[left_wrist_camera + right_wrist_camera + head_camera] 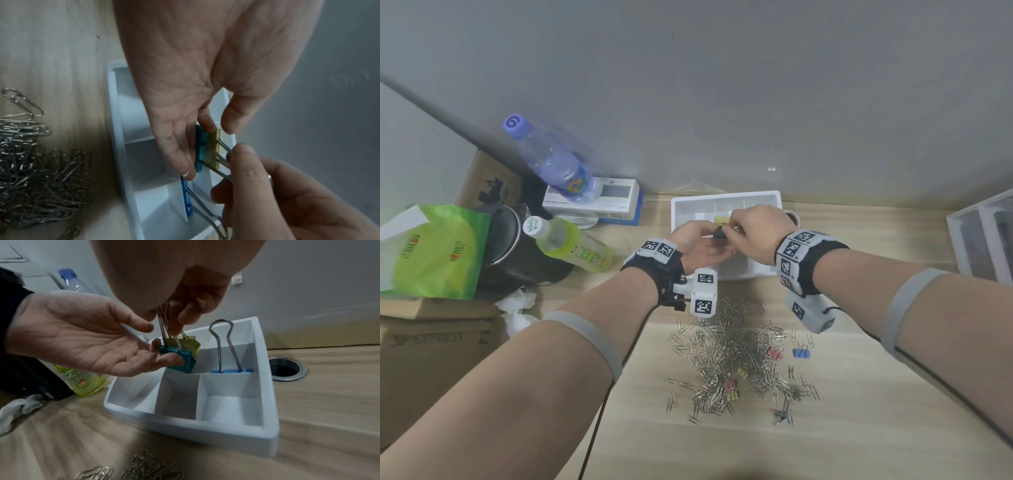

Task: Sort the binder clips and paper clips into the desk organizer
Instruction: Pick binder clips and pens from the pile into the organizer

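Observation:
Both hands hover over the white desk organizer (688, 202). My right hand (732, 224) pinches the wire handles of a teal binder clip (180, 358) and a yellow binder clip (190, 342), which hang together above a back compartment. My left hand (160, 353) lies palm up with nearly straight fingers, its fingertips touching the teal clip from below. A blue binder clip (230, 370) is clamped on an organizer divider with its handles upright. The front compartments hold nothing. A pile of silver paper clips (736, 356) with a few small coloured binder clips (800, 353) lies on the desk in front.
Two bottles (551, 161) (571, 243), a white box (592, 202), a green packet (431, 250) and cardboard boxes crowd the left. A round metal desk hole (287, 368) sits right of the organizer. Another white tray (983, 236) stands at the far right.

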{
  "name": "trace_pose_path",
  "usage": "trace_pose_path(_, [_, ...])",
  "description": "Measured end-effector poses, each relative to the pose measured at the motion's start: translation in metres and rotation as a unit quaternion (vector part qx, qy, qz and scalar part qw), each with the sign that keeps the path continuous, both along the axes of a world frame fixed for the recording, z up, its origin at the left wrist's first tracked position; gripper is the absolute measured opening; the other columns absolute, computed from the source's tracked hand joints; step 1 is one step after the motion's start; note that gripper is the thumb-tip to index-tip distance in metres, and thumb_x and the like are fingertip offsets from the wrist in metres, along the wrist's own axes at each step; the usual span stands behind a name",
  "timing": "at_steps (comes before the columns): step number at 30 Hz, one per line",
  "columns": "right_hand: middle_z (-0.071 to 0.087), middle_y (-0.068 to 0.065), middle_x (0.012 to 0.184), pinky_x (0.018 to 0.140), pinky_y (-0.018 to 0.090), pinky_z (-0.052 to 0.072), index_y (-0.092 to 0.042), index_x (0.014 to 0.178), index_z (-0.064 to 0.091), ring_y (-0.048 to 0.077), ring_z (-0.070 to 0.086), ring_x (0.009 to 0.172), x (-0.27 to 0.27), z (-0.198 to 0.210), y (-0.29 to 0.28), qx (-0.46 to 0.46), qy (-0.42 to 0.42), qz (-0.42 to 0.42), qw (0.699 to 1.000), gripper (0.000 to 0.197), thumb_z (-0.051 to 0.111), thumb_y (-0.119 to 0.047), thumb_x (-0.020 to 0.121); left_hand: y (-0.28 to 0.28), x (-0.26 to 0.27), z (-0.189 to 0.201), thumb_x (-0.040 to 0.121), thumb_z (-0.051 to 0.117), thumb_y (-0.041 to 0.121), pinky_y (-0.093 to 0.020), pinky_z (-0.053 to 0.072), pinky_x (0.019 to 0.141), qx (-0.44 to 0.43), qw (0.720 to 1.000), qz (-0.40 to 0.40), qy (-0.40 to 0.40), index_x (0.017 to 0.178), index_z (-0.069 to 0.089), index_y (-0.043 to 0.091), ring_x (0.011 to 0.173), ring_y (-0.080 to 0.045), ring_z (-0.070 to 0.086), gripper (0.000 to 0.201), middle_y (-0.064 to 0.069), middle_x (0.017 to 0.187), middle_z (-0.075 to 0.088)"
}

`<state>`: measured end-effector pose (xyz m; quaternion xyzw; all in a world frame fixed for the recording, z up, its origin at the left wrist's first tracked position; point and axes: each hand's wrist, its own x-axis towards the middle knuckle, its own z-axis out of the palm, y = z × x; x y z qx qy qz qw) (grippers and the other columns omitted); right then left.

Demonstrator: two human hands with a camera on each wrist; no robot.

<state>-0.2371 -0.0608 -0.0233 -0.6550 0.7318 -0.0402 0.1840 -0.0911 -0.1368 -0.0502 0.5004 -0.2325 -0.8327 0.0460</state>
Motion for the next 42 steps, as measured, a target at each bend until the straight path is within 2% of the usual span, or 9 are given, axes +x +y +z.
trace_pose_path(9, [0.064, 0.007, 0.079, 0.048, 0.022, 0.022, -0.015, 0.087, 0.067, 0.027, 0.056, 0.072, -0.003, 0.001, 0.004, 0.033, 0.044, -0.001, 0.998, 0.032, 0.042, -0.034, 0.092, 0.006, -0.006, 0.004, 0.089, 0.044, 0.009, -0.039, 0.054, 0.091, 0.017, 0.999, -0.036, 0.012, 0.067, 0.047, 0.010, 0.082, -0.028, 0.066, 0.023, -0.011, 0.084, 0.064])
trace_pose_path(12, [0.062, 0.007, 0.080, 0.054, 0.027, 0.032, -0.015, 0.088, 0.068, 0.028, 0.059, 0.074, -0.001, -0.004, 0.001, 0.057, 0.037, -0.004, 0.998, 0.035, 0.041, -0.036, 0.094, 0.010, -0.008, 0.007, 0.088, 0.045, 0.011, -0.036, 0.055, 0.081, 0.002, 0.999, -0.038, -0.016, 0.084, 0.056, 0.005, 0.079, -0.029, 0.067, 0.013, -0.014, 0.088, 0.066])
trace_pose_path(16, [0.063, 0.007, 0.085, 0.062, 0.031, 0.040, -0.017, 0.088, 0.067, 0.028, 0.060, 0.078, 0.003, -0.013, -0.006, 0.084, 0.064, 0.018, 0.994, 0.041, 0.037, -0.045, 0.096, 0.012, -0.004, 0.008, 0.089, 0.043, 0.013, -0.027, 0.047, 0.051, -0.043, 0.996, -0.065, -0.049, 0.104, 0.051, 0.003, 0.064, -0.029, 0.066, 0.020, -0.021, 0.096, 0.062])
trace_pose_path(19, [0.066, 0.007, 0.089, 0.071, 0.035, 0.049, -0.018, 0.090, 0.066, 0.027, 0.061, 0.086, 0.007, -0.021, -0.011, 0.088, 0.062, 0.023, 0.994, 0.041, 0.036, -0.046, 0.096, 0.010, 0.003, 0.008, 0.089, 0.044, 0.014, -0.028, 0.046, 0.053, -0.046, 0.995, -0.058, -0.060, 0.092, 0.051, 0.005, 0.062, -0.028, 0.063, 0.011, -0.018, 0.091, 0.062])
trace_pose_path(22, [0.065, 0.007, 0.104, 0.082, 0.040, 0.043, -0.019, 0.105, 0.061, 0.028, 0.054, 0.102, 0.010, -0.027, -0.013, 0.080, 0.072, 0.047, 0.993, 0.033, 0.040, -0.043, 0.096, 0.010, 0.011, 0.009, 0.088, 0.047, 0.016, -0.028, 0.046, 0.053, -0.056, 0.994, -0.056, -0.075, 0.090, 0.048, 0.008, 0.059, -0.025, 0.059, 0.008, -0.015, 0.090, 0.062])
trace_pose_path(25, [0.060, 0.007, 0.117, 0.089, 0.043, 0.039, -0.018, 0.123, 0.050, 0.029, 0.050, 0.112, 0.012, -0.028, -0.011, 0.084, 0.077, 0.053, 0.992, 0.036, 0.050, -0.038, 0.093, 0.011, 0.020, 0.008, 0.087, 0.050, 0.019, -0.028, 0.045, 0.054, -0.061, 0.993, -0.053, -0.089, 0.096, 0.047, 0.009, 0.058, -0.023, 0.056, 0.014, -0.018, 0.103, 0.062])
trace_pose_path(33, [0.053, 0.007, 0.122, 0.091, 0.042, 0.040, -0.016, 0.128, 0.046, 0.029, 0.048, 0.112, 0.004, -0.007, 0.017, 0.020, 0.035, -0.005, 0.999, 0.052, 0.057, -0.032, 0.080, 0.023, 0.043, 0.016, 0.092, 0.048, 0.018, -0.028, 0.038, 0.055, -0.090, 0.982, -0.072, -0.148, 0.095, 0.048, 0.008, 0.052, -0.017, 0.045, 0.010, -0.014, 0.089, 0.063])
trace_pose_path(37, [0.052, 0.003, 0.121, 0.083, 0.039, 0.048, -0.016, 0.127, 0.050, 0.026, 0.055, 0.103, -0.003, 0.002, 0.041, 0.001, -0.052, -0.034, 0.998, 0.040, 0.052, -0.020, 0.088, 0.036, 0.053, 0.018, 0.092, 0.050, 0.014, -0.026, 0.036, 0.050, -0.113, 0.966, -0.113, -0.205, 0.090, 0.050, 0.007, 0.050, -0.016, 0.042, 0.008, -0.014, 0.083, 0.062])
trace_pose_path(42, [0.063, 0.000, 0.102, 0.075, 0.033, 0.051, -0.018, 0.109, 0.058, 0.022, 0.061, 0.087, -0.008, 0.002, 0.084, 0.105, -0.076, -0.049, 0.990, 0.023, 0.049, -0.016, 0.088, 0.062, 0.060, 0.008, 0.091, 0.058, 0.013, -0.021, 0.036, 0.043, -0.148, 0.926, -0.236, -0.256, 0.100, 0.056, 0.005, 0.048, -0.012, 0.044, 0.013, -0.009, 0.078, 0.062])
